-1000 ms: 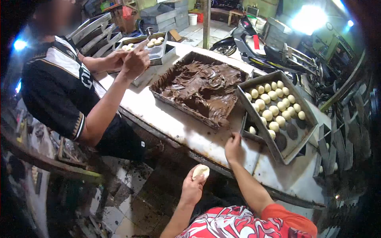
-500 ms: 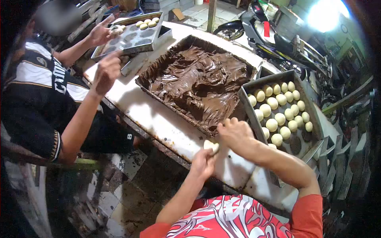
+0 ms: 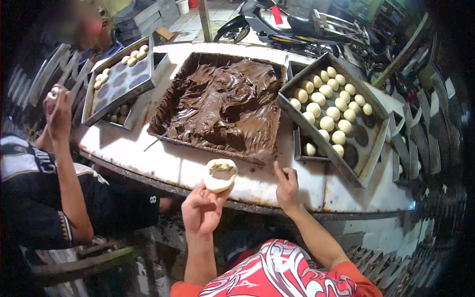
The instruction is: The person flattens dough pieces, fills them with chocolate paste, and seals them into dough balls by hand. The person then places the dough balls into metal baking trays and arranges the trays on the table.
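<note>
The fingers of your left hand [image 3: 200,210] hold a pale, cream-coloured dough round [image 3: 213,179] from below and behind, its hollow turned up towards you. The round is raised in front of the near edge of a large, dark, rectangular metal pan [image 3: 208,149], apart from it, with no filling showing in the hollow.

Your right hand [image 3: 287,189] has its index finger stretched forward and its other fingers curled in; you cannot tell whether they enclose anything. The index fingertip is near the pan's near right corner. Both hands are well apart from each other.

The pan is heaped with glossy brown paste [image 3: 227,106], pushed into ridges and folds. A thin dark stick [image 3: 154,142] lies by its near left corner. Everything rests on a white surface [image 3: 341,194] with a stained, rust-brown edge.

To your right, a grey metal tray [image 3: 368,161] sits askew on a lower grey tray [image 3: 316,158], with rows of smooth, pale dough balls [image 3: 326,123] in it. At your left, another grey metal tray [image 3: 123,79] carries a few pale dough pieces [image 3: 132,58] at its far end and lies across one beneath. Beside it, a co-worker's raised hand [image 3: 59,116] holds a small pale piece [image 3: 53,92]. Beyond the surface stands a dark motorbike [image 3: 277,37].
</note>
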Demonstrator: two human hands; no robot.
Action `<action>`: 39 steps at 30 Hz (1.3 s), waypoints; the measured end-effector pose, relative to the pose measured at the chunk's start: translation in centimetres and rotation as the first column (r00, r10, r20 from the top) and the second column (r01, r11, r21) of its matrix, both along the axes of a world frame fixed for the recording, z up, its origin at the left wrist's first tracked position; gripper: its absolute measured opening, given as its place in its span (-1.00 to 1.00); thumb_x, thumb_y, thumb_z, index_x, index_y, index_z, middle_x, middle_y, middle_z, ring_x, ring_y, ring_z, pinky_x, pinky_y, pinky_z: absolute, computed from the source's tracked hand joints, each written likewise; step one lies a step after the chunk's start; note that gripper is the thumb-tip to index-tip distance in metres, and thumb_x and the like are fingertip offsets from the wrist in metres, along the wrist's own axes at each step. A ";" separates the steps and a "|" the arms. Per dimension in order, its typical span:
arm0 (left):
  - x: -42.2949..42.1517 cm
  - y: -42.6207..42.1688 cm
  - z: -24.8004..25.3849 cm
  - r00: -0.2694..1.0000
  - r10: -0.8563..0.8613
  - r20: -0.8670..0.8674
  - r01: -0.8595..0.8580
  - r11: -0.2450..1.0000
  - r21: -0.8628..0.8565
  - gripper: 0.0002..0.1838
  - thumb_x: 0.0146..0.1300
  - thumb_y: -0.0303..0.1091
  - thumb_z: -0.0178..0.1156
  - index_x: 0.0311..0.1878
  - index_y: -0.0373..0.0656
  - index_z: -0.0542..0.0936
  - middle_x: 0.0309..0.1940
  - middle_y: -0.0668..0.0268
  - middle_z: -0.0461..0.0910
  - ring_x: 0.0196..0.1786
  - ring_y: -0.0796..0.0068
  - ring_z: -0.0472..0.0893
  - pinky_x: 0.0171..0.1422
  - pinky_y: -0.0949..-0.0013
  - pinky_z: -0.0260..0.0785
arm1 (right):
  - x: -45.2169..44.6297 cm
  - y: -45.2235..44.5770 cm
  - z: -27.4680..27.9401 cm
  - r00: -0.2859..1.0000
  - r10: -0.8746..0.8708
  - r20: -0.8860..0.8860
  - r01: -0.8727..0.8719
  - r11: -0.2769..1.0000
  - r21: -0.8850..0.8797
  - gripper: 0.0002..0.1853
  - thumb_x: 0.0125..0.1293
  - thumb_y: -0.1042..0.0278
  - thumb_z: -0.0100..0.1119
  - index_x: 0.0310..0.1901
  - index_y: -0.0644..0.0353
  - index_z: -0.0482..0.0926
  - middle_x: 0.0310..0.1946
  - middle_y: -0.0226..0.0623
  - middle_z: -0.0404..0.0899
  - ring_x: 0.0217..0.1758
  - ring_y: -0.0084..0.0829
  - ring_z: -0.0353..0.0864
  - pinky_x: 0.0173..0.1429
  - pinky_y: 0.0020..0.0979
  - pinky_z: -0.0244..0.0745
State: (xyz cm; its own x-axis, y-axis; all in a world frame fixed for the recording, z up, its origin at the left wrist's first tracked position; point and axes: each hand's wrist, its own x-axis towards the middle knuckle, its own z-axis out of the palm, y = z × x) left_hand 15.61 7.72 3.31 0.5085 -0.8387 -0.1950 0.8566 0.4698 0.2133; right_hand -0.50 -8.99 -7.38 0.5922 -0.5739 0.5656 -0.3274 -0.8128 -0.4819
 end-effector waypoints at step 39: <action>-43.0 -32.1 -12.4 -0.492 -0.221 0.842 0.151 0.931 0.333 -0.47 0.07 -0.52 0.24 0.16 -0.18 0.37 0.21 0.01 0.27 0.21 0.03 0.36 0.29 0.18 0.25 | -42.7 -16.3 -1.5 0.747 -0.665 0.014 0.631 0.715 0.302 -0.87 0.21 0.54 -0.02 -0.24 0.23 0.52 -0.10 -0.15 0.48 0.11 -0.26 0.41 0.22 -0.28 0.31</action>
State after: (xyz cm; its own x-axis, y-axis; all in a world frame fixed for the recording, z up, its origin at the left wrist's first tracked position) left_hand -27.38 -24.34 -9.09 -0.2093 -0.9499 0.2322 -0.5332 0.3099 0.7872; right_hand -43.18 -25.32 -8.84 -0.0393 -0.9266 0.3739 -0.6554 -0.2586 -0.7096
